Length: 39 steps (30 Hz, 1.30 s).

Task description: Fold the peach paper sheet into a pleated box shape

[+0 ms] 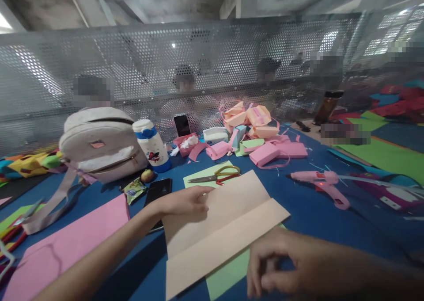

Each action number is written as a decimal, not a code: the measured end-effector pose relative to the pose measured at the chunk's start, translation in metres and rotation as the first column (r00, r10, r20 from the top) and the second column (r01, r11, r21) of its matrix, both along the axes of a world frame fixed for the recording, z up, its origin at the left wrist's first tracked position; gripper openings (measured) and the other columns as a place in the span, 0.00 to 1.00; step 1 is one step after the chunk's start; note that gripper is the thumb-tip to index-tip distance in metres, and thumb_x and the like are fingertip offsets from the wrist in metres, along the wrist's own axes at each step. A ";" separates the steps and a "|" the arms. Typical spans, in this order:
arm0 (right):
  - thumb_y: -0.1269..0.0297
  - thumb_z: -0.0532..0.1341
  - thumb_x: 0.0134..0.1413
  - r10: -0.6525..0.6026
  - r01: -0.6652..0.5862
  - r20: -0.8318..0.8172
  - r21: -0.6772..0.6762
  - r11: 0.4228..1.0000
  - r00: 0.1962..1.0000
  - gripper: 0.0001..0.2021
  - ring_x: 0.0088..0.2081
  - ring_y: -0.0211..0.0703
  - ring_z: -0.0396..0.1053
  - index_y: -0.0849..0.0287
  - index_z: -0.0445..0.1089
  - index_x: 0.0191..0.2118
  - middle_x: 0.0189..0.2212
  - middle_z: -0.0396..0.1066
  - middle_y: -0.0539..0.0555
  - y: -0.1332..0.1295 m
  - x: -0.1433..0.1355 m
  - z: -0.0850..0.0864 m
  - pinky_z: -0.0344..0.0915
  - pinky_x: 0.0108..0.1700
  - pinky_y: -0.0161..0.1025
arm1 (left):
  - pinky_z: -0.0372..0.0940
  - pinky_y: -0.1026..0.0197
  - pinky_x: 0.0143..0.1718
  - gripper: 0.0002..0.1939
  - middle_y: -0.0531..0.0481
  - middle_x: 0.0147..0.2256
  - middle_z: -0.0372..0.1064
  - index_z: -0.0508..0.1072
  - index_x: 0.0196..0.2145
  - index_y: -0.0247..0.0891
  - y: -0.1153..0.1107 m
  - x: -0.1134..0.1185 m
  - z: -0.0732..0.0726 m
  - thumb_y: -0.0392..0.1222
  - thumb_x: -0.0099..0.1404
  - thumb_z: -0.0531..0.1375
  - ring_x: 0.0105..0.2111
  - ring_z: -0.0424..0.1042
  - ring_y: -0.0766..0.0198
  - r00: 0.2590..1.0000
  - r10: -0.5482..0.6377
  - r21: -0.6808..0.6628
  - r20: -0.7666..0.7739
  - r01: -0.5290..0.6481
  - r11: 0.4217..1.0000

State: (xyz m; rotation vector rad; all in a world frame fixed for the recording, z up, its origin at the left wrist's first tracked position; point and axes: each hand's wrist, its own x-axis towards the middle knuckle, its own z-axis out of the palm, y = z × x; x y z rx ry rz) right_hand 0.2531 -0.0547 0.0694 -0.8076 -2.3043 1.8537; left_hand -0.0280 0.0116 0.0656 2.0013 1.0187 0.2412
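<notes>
A peach sheet of paper [218, 230] lies in front of me, its near edge folded over into a long strip. My left hand [190, 200] rests on the sheet's upper left part, fingers stretched over the paper. Near the fold's right end, my right hand [274, 261] hovers with loosely curled fingers, a gap between thumb and fingers and nothing visible in it. Light green paper [228, 272] shows underneath the peach sheet. Just beyond the sheet, yellow-and-red-handled scissors [215, 176] lie on another part of green paper.
Rightward lies a pink glue gun [319, 181] with a lit red light. Folded paper pieces [255, 133] pile up behind. Leftward are a white backpack [99, 142], a bottle [152, 146], a dark phone [159, 190] and pink paper [73, 243]. A perforated metal screen [212, 58] stands behind.
</notes>
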 end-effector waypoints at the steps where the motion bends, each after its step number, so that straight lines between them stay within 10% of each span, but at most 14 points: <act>1: 0.69 0.57 0.59 -0.052 0.057 -0.045 0.099 0.993 0.998 0.09 0.42 0.41 0.73 0.56 0.74 0.40 0.41 0.77 0.51 0.006 0.001 0.002 0.67 0.45 0.35 | 0.66 0.61 0.48 0.25 0.50 0.50 0.74 0.73 0.54 0.40 0.003 0.003 0.001 0.34 0.57 0.59 0.49 0.71 0.52 0.999 -0.027 0.003 -0.020 0.027 1.000; 6: 0.65 0.59 0.60 -0.222 0.213 -0.083 0.713 0.668 0.972 0.16 0.60 0.51 0.61 0.56 0.65 0.54 0.57 0.66 0.58 0.046 0.004 -0.013 0.56 0.61 0.48 | 0.65 0.62 0.35 0.23 0.47 0.38 0.77 0.74 0.52 0.35 0.009 0.017 0.001 0.35 0.57 0.59 0.36 0.74 0.54 0.987 -0.086 0.035 -0.139 0.092 0.995; 9: 0.64 0.63 0.56 -0.295 0.105 0.083 0.817 0.567 0.952 0.20 0.55 0.55 0.64 0.56 0.64 0.55 0.54 0.68 0.59 0.067 0.005 -0.028 0.60 0.55 0.50 | 0.63 0.62 0.34 0.22 0.45 0.37 0.76 0.73 0.52 0.34 0.004 0.020 -0.004 0.33 0.59 0.57 0.35 0.74 0.54 0.978 -0.059 0.106 -0.201 0.082 0.991; 19: 0.72 0.56 0.57 -0.262 -0.069 0.282 0.791 0.608 0.923 0.07 0.38 0.43 0.71 0.57 0.70 0.35 0.37 0.74 0.51 0.080 -0.010 -0.034 0.55 0.32 0.35 | 0.66 0.54 0.46 0.25 0.41 0.51 0.69 0.67 0.56 0.40 -0.030 0.013 -0.028 0.26 0.63 0.51 0.49 0.70 0.50 0.965 0.110 0.375 -0.240 -0.012 0.927; 27: 0.69 0.55 0.60 -0.267 -0.073 0.290 0.792 0.606 0.919 0.05 0.38 0.44 0.72 0.56 0.67 0.35 0.36 0.74 0.51 0.085 -0.010 -0.031 0.53 0.31 0.36 | 0.68 0.55 0.47 0.18 0.42 0.52 0.70 0.66 0.55 0.41 -0.062 0.019 -0.021 0.43 0.69 0.58 0.48 0.72 0.53 0.982 0.002 0.571 -0.190 0.109 0.814; 34: 0.75 0.53 0.54 -0.333 -0.078 0.308 0.827 0.557 0.891 0.07 0.28 0.41 0.67 0.56 0.63 0.34 0.30 0.72 0.49 0.070 -0.005 -0.021 0.42 0.27 0.39 | 0.63 0.61 0.25 0.16 0.47 0.28 0.73 0.72 0.34 0.35 -0.069 0.025 -0.038 0.32 0.73 0.47 0.25 0.71 0.60 0.979 0.032 0.883 -0.202 0.168 0.438; 39: 0.74 0.55 0.52 -0.176 -0.128 0.371 0.664 0.737 0.912 0.12 0.32 0.45 0.70 0.54 0.66 0.41 0.35 0.74 0.50 0.047 -0.004 0.000 0.52 0.30 0.38 | 0.68 0.57 0.41 0.17 0.43 0.34 0.75 0.74 0.37 0.36 -0.059 0.013 -0.032 0.31 0.73 0.46 0.35 0.73 0.59 0.985 -0.020 0.877 -0.170 0.161 0.452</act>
